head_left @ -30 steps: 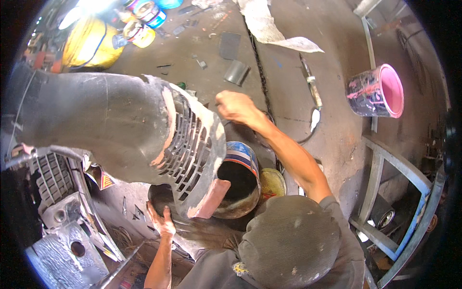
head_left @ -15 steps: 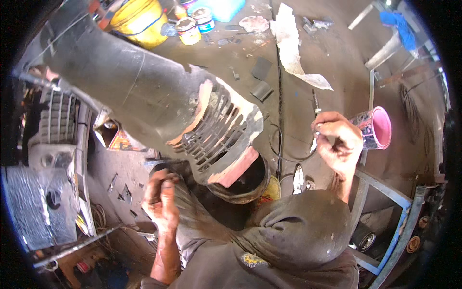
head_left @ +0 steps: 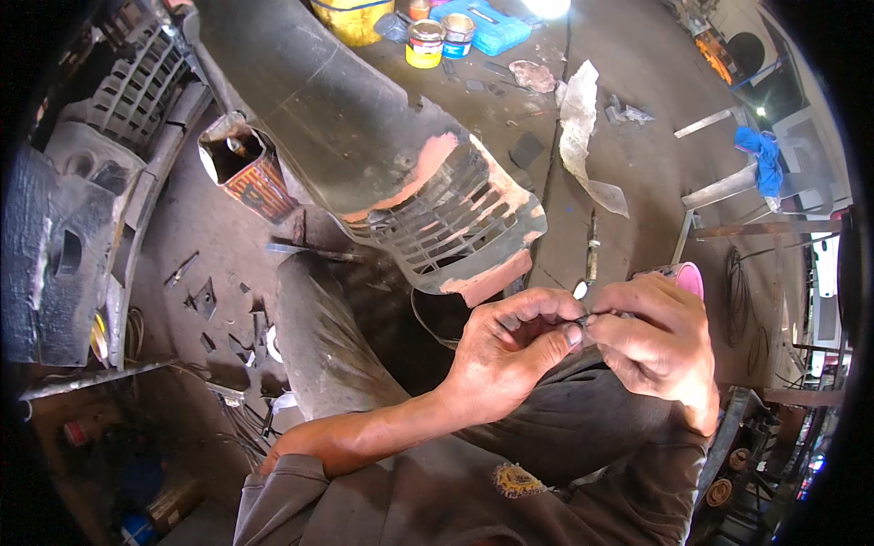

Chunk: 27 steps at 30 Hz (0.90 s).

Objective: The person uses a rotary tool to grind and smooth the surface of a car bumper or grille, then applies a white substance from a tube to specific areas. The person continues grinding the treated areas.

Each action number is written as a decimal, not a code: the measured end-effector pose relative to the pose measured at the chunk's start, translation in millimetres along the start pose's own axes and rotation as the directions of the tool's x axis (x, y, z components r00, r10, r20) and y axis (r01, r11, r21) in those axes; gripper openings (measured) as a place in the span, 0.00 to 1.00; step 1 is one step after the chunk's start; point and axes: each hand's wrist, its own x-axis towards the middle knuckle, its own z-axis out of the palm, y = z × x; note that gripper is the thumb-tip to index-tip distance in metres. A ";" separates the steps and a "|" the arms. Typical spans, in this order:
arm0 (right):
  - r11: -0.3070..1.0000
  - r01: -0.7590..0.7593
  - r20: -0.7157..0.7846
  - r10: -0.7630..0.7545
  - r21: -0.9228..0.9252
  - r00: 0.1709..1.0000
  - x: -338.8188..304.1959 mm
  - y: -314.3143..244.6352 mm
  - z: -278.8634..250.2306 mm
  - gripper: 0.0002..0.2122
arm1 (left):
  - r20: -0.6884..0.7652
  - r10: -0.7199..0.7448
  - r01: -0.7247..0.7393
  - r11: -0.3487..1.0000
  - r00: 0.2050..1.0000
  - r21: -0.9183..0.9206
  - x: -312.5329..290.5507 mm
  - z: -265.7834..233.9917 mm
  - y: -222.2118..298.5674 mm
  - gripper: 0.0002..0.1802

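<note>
My left hand [head_left: 510,355] and my right hand [head_left: 660,338] meet in front of my lap, thumbs and fingertips pinched together. Between them is a small dark piece, mostly hidden by the fingers; its kind I cannot make out. Just beyond the fingertips a slim rod-shaped tool [head_left: 594,247] with a pale section points away from me. A large grey-black plastic bumper [head_left: 319,109] slants in from the upper left, its slotted grille end [head_left: 455,223] close to my left hand. Pinkish filler [head_left: 501,278] covers patches around the slots. Neither hand touches the bumper.
A pink-rimmed can [head_left: 689,278] stands behind my right hand. An open rectangular tin [head_left: 246,173] is left of the bumper. Small paint cans [head_left: 425,45], a yellow bucket [head_left: 355,20] and a torn pale strip [head_left: 580,127] are farther off. Dark scraps [head_left: 202,298] litter the left floor.
My left hand has moved right from beside the bumper to meet my right hand, which has come lower and nearer. My view has shifted, so the bumper appears farther right.
</note>
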 end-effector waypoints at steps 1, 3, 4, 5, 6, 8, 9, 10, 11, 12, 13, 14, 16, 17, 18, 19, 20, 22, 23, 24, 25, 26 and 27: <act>0.998 -0.025 -0.003 0.025 0.065 1.000 0.1 0.9 2.7 0.11 | -0.001 0.024 -0.024 1.000 1.000 0.002 -1.9 -0.6 -1.7 0.08; 0.959 -0.116 -0.019 0.125 0.257 0.992 0.0 2.5 10.2 0.12 | -0.004 0.162 -0.161 0.984 0.987 0.072 -5.6 -2.0 -5.3 0.08; 0.940 -0.166 -0.027 0.182 0.298 0.983 -1.5 3.0 14.0 0.13 | -0.005 0.230 -0.228 0.968 0.973 0.106 -6.6 -3.0 -5.6 0.08; 0.917 -0.216 -0.034 0.241 0.336 0.970 -1.9 3.2 17.0 0.13 | -0.009 0.215 -0.213 0.971 0.976 0.107 -7.3 -2.6 -3.6 0.08; 0.910 -0.200 -0.060 0.237 0.363 0.970 0.9 4.8 19.9 0.15 | -0.017 0.201 -0.198 0.974 0.979 0.112 -8.4 -1.5 -0.1 0.08; 0.935 -0.160 -0.056 0.186 0.317 0.981 6.4 6.5 21.6 0.15 | -0.023 0.207 -0.201 0.968 0.978 0.151 -8.4 -3.0 2.8 0.07; 0.946 -0.135 -0.056 0.158 0.295 0.986 9.7 6.7 22.8 0.15 | -0.022 0.230 -0.222 0.956 0.973 0.190 -6.0 -6.4 5.0 0.06; 0.932 -0.142 -0.063 0.172 0.333 0.983 11.9 6.6 24.7 0.14 | -0.019 0.253 -0.242 0.943 0.967 0.228 -3.4 -9.8 6.8 0.05; 0.922 -0.174 -0.044 0.201 0.346 0.979 15.2 6.7 25.0 0.14 | -0.004 0.289 -0.275 0.916 0.957 0.292 -0.7 -14.3 9.1 0.04; 0.912 -0.212 -0.024 0.235 0.352 0.972 18.2 6.5 24.0 0.13 | 0.015 0.321 -0.306 0.887 0.947 0.347 2.5 -18.6 11.0 0.04; 0.900 -0.249 -0.003 0.268 0.358 0.963 20.4 5.1 23.5 0.13 | 0.008 0.319 -0.303 0.891 0.948 0.337 2.8 -19.4 10.4 0.03; 0.884 -0.310 -0.013 0.336 0.349 0.942 21.7 1.1 25.6 0.12 | 0.000 0.317 -0.300 0.896 0.948 0.326 3.0 -20.0 9.4 0.03; 0.904 -0.258 0.001 0.274 0.341 0.962 24.9 4.6 26.0 0.09 | -0.016 0.302 -0.284 0.912 0.953 0.296 1.8 -21.5 11.0 0.04; 0.913 -0.231 0.008 0.242 0.337 0.970 26.0 5.9 25.3 0.08 | -0.022 0.284 -0.268 0.925 0.958 0.270 0.8 -22.4 12.4 0.04; 0.917 -0.217 0.034 0.218 0.334 0.975 24.8 6.5 23.9 0.10 | -0.024 0.243 -0.231 0.943 0.970 0.238 -0.1 -21.8 14.5 0.05; 0.921 -0.224 0.041 0.222 0.320 0.974 24.9 6.7 24.0 0.09 | -0.024 0.201 -0.192 0.960 0.979 0.205 -0.9 -20.2 18.2 0.06; 0.924 -0.231 0.048 0.228 0.304 0.973 25.0 7.2 24.3 0.08 | -0.021 0.158 -0.152 0.973 0.987 0.171 -1.2 -20.4 20.5 0.07; 0.922 -0.246 0.065 0.238 0.299 0.969 25.8 9.1 26.3 0.06 | 0.006 0.028 -0.028 0.989 1.000 0.147 2.3 -32.2 25.5 0.09; 0.916 -0.256 0.079 0.243 0.308 0.967 26.5 12.0 28.9 0.05 | 0.022 -0.039 0.035 0.990 0.999 0.137 5.2 -38.2 28.8 0.10; 0.911 -0.267 0.092 0.251 0.315 0.964 26.9 14.9 31.0 0.04 | 0.038 -0.037 0.030 0.988 0.999 0.150 8.5 -41.0 32.7 0.11; 0.884 -0.323 0.087 0.312 0.339 0.946 28.1 16.6 33.7 0.03 | -0.032 -0.068 0.070 0.993 0.997 0.091 11.9 -43.4 36.2 0.11; 0.852 -0.376 0.082 0.373 0.364 0.924 30.0 17.9 37.0 0.03 | -0.101 -0.103 0.106 0.994 0.990 0.030 15.9 -45.8 39.5 0.10; 0.816 -0.428 0.079 0.434 0.388 0.898 30.7 19.7 38.4 0.03 | -0.165 -0.143 0.140 0.990 0.976 -0.034 21.1 -48.9 43.2 0.10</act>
